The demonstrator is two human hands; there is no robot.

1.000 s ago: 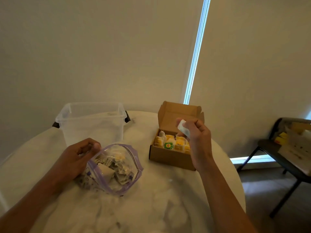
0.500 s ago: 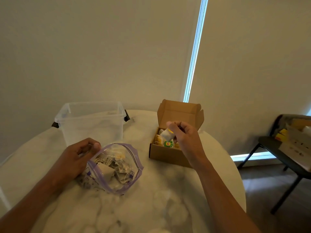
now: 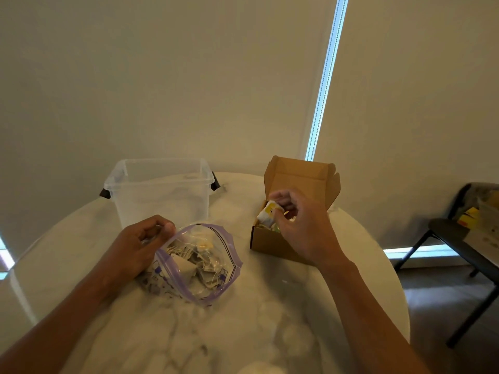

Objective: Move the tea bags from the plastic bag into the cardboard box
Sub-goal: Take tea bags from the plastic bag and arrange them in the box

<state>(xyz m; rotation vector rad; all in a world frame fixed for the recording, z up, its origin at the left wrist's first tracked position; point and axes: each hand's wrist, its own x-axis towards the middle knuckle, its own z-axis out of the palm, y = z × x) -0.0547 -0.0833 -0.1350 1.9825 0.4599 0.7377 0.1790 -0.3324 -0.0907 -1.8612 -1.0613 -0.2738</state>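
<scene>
holding a tea bag (image 3: 267,215) just over the open cardboard box (image 3: 270,247), the right hand (image 3: 302,225) has it clamped between thumb and curled fingers. the hand sits low over the packets already in the box. judged: this is the set-down, kept low so the tea bag lands among the others and not on the rim. the box lid stands upright at the far side, which leaves the opening free from the near side, where the hand comes in.

left of the box, the plastic bag (image 3: 216,228) lies on the table (image 3: 243,319) with its mouth gaping up and toward the box. the left hand (image 3: 140,244) pinches the side of the purple rim farthest from the box, fingers curled on the plastic. probable reason: the bag is limp, and a held rim stops the mouth collapsing or the bag sliding while the other hand works alone. a heap of tea bags (image 3: 189,265) lies inside, strings tangled, so the task looks well short of done.

further left of the box and slightly behind it stands a clear tub (image 3: 159,193). right of the box, off the table, is a dark chair (image 3: 453,233) with clutter on it.
</scene>
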